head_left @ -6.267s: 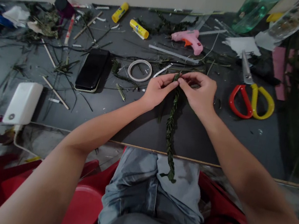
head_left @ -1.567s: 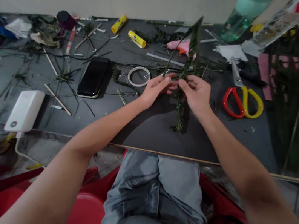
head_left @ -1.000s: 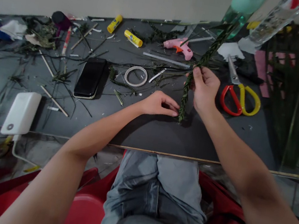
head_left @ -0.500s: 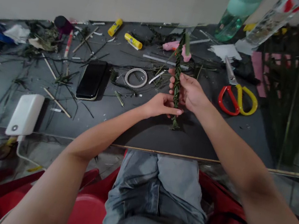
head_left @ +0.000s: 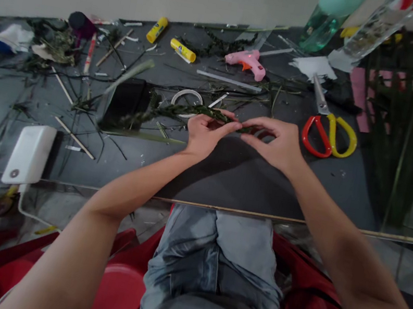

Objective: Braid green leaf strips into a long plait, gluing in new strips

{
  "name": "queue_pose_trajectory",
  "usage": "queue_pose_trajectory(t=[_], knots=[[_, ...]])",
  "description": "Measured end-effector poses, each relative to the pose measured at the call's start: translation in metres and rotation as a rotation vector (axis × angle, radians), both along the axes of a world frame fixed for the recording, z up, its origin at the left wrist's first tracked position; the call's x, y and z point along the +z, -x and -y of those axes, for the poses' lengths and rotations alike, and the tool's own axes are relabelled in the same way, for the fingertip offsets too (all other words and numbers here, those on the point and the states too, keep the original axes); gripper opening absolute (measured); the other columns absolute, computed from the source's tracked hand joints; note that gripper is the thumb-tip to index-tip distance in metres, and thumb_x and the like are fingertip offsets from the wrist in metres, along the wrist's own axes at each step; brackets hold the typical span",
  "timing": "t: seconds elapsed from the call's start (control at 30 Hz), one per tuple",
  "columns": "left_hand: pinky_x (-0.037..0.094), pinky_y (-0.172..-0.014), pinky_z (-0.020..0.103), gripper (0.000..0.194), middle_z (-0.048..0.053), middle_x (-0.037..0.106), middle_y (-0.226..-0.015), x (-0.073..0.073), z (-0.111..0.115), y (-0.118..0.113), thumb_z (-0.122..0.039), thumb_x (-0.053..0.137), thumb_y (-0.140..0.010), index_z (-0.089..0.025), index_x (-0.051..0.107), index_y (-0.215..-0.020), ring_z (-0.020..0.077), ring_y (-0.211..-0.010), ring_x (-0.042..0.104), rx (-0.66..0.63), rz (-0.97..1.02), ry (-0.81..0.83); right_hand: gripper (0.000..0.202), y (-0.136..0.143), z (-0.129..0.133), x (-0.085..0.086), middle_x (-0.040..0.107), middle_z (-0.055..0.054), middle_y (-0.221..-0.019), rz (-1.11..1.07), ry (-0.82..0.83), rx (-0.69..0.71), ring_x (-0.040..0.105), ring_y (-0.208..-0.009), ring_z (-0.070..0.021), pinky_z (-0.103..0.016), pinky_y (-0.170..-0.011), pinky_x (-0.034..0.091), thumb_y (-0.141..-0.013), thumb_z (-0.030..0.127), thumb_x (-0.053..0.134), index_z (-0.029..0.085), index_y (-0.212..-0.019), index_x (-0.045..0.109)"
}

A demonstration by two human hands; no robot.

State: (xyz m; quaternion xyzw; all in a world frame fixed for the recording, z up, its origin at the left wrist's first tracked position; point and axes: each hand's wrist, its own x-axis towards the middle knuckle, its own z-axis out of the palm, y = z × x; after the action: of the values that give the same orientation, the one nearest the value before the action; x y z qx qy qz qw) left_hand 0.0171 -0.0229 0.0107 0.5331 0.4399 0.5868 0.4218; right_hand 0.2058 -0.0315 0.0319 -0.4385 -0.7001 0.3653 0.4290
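Observation:
A braided strip of dark green leaves (head_left: 176, 110) lies sideways between my hands, above the table. My left hand (head_left: 208, 132) is closed round it near its right part, thumb and fingers together. The fingertips of my right hand (head_left: 274, 138) pinch its right end. Towards the left, loose pale and dark leaf ends fan out over a black phone (head_left: 123, 101). Behind the braid lies a white tape ring (head_left: 187, 97), partly covered by it.
Red-and-yellow-handled scissors (head_left: 325, 129) lie to the right, near long dark leaves (head_left: 407, 135). A pink glue gun (head_left: 248, 62), glue sticks (head_left: 183, 50) and bottles (head_left: 327, 24) stand or lie at the back. A white power bank (head_left: 30, 154) sits at the front left edge.
The braid has turned from upright to sideways, its loose ends swinging left over the phone. My right hand has moved to its right end; my left hand has shifted slightly left.

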Motion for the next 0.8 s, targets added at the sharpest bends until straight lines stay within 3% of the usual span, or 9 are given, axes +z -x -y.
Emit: queue_pose_trajectory(t=[0.1,0.2,0.3,0.47,0.57,0.63,0.73,0.8], knots=[[0.062,-0.067,0.025,0.035,0.004,0.080,-0.081,-0.003,-0.002,-0.002,-0.044,0.092,-0.064,-0.018,0.078,-0.083,0.0132,-0.069,0.073,-0.047,0.042,0.032,0.019,0.003,-0.001,-0.006,0.077,-0.005,-0.082,-0.045,-0.020,-0.123,0.066,-0.065,-0.0144,-0.029,-0.062,0.054,-0.083,0.037,0.077,0.019,-0.088,0.082],[0.063,-0.065,0.025,0.047,0.005,0.080,-0.083,-0.009,-0.005,-0.004,-0.054,0.091,-0.061,-0.018,0.078,-0.089,0.0148,-0.072,0.075,-0.183,0.120,0.149,0.011,0.004,-0.006,-0.011,0.077,-0.004,-0.078,-0.114,-0.022,-0.156,0.065,-0.061,-0.0136,-0.028,-0.061,0.054,-0.079,0.028,0.080,0.018,-0.084,0.081],[0.065,-0.067,0.027,0.053,0.004,0.078,-0.077,-0.016,-0.009,-0.005,-0.057,0.092,-0.058,-0.017,0.078,-0.089,0.0152,-0.070,0.076,-0.253,0.192,0.228,0.013,0.005,-0.007,-0.014,0.078,-0.004,-0.084,-0.162,-0.024,-0.164,0.070,-0.067,-0.0156,-0.027,-0.059,0.056,-0.074,0.028,0.084,0.019,-0.082,0.080],[0.066,-0.083,0.032,0.049,0.003,0.080,-0.093,-0.020,-0.013,-0.002,-0.054,0.094,-0.057,-0.021,0.078,-0.089,0.0161,-0.082,0.077,-0.225,0.255,0.146,0.007,0.006,-0.003,-0.009,0.078,-0.004,-0.094,-0.076,-0.156,-0.265,0.074,-0.084,-0.0193,-0.027,-0.059,0.056,-0.077,0.026,0.080,0.020,-0.079,0.076],[0.065,-0.087,0.034,0.048,0.004,0.081,-0.096,-0.020,-0.013,-0.002,-0.053,0.095,-0.056,-0.022,0.079,-0.088,0.0180,-0.089,0.077,-0.211,0.220,0.098,0.006,-0.005,-0.001,0.005,0.078,-0.006,-0.103,0.149,-0.192,-0.282,0.074,-0.094,-0.0221,-0.032,-0.074,0.060,-0.080,0.025,0.078,0.022,-0.085,0.076],[0.065,-0.088,0.035,0.045,0.005,0.081,-0.097,-0.019,-0.013,-0.001,-0.053,0.094,-0.058,-0.022,0.078,-0.087,0.0189,-0.090,0.077,-0.180,0.185,0.061,0.015,-0.024,-0.002,0.016,0.077,-0.009,-0.110,0.401,-0.159,-0.416,0.072,-0.103,-0.0245,-0.038,-0.091,0.058,-0.084,0.025,0.075,0.021,-0.099,0.077],[0.066,-0.086,0.038,0.043,0.006,0.081,-0.096,-0.018,-0.012,0.000,-0.057,0.091,-0.063,-0.023,0.077,-0.086,0.0207,-0.090,0.077,-0.112,0.115,-0.015,0.038,-0.062,-0.006,0.024,0.072,-0.017,-0.123,0.822,0.022,-0.744,0.067,-0.121,-0.0300,-0.043,-0.108,0.049,-0.089,0.019,0.068,0.010,-0.126,0.069],[0.066,-0.089,0.040,0.041,0.007,0.081,-0.097,-0.016,-0.012,0.002,-0.060,0.088,-0.067,-0.024,0.076,-0.085,0.0222,-0.093,0.077,-0.087,0.044,-0.067,0.059,-0.083,-0.010,0.023,0.063,-0.028,-0.136,1.060,0.235,-0.786,0.059,-0.132,-0.0377,-0.048,-0.110,0.046,-0.086,0.024,0.075,0.001,-0.138,0.059]])
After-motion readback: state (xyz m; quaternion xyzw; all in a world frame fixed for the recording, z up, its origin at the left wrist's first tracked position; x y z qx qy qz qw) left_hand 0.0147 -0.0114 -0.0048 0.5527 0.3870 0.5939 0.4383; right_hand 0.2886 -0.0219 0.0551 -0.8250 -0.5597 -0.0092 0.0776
